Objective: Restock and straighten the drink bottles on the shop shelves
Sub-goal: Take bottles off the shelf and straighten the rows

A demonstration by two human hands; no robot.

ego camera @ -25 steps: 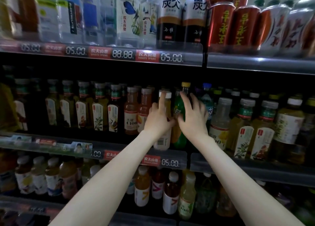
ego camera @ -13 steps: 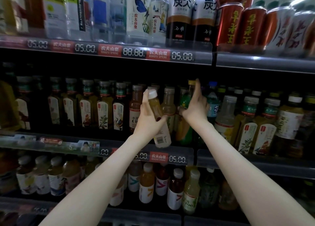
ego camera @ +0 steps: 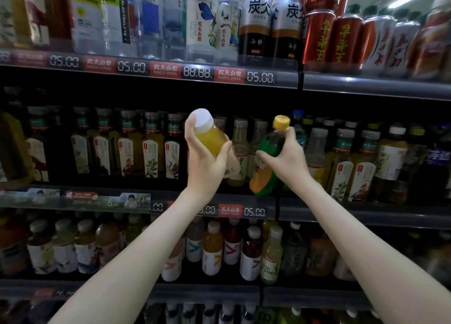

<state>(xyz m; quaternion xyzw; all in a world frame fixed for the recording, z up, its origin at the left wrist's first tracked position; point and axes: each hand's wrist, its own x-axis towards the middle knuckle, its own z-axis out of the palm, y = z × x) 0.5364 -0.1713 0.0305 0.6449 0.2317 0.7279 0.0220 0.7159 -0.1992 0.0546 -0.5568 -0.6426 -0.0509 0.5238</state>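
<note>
My left hand [ego camera: 207,163] grips a yellow juice bottle with a white cap [ego camera: 211,134], tilted toward me in front of the middle shelf. My right hand [ego camera: 284,161] holds a green bottle with a yellow cap [ego camera: 269,162], leaning left, its base near the shelf's front lip. Both bottles are lifted clear of the row. Behind them stand pale juice bottles [ego camera: 240,152] on the middle shelf [ego camera: 317,210].
Tea bottles with white labels [ego camera: 151,147] fill the middle shelf to the left and right. Water bottles and red cans [ego camera: 319,37] crowd the top shelf. The lower shelf holds several juice bottles [ego camera: 212,250]. Price strips [ego camera: 195,72] line each shelf edge.
Both hands drew their bottles out from the row toward me. The white-capped bottle tipped further toward me, and the green bottle came forward and leaned left.
</note>
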